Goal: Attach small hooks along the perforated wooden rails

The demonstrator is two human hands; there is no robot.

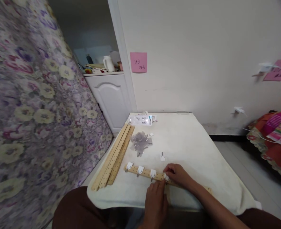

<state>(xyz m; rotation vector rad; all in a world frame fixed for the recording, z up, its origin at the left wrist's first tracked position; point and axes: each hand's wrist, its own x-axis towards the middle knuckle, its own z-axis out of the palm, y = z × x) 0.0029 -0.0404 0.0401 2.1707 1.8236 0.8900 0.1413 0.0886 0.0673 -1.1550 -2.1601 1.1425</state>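
A perforated wooden strip (144, 172) lies crosswise near the table's front edge. Three hooks with white square backings sit along its left part; one is the hook (140, 170). My right hand (178, 175) reaches in from the right, its thumb and forefinger closed on a white-backed hook (166, 176) on the strip. From the front, my left hand (156, 198) has its fingertips together at that same hook's lower end; what lies under them is partly hidden. Behind the strip lies a loose white-backed hook (162, 157). My right forearm covers part of the strip.
Several perforated wooden strips (116, 152) lie along the table's left side. Beside them is a pile of clear film pieces and hooks (140, 143). Packaged hooks (140, 120) lie at the table's far edge. A floral curtain (47, 111) hangs left; a wall (190, 63) stands behind.
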